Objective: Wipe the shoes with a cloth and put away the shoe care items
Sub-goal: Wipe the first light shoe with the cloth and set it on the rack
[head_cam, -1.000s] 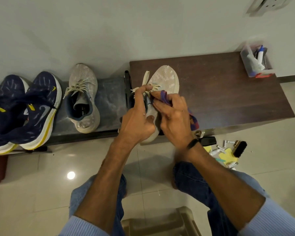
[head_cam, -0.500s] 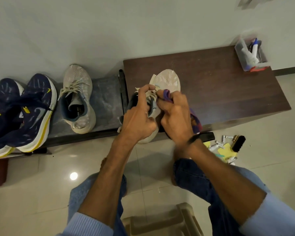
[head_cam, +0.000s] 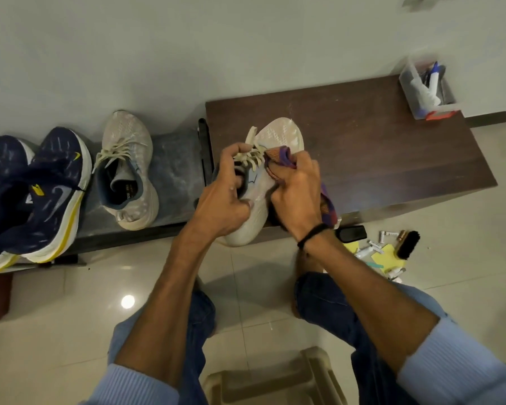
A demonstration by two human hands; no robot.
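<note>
On the cabinet (head_cam: 377,147) | left hand (head_cam: 225,197) grips shoe (head_cam: 281,135) steady | right hand (head_cam: 297,190) clutches cloth (head_cam: 281,157), wiping laces

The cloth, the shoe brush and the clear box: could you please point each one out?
cloth (head_cam: 279,157), head view, its bunched purple-and-orange top end.
shoe brush (head_cam: 408,244), head view, its black bristles.
clear box (head_cam: 407,89), head view, its left wall.
</note>
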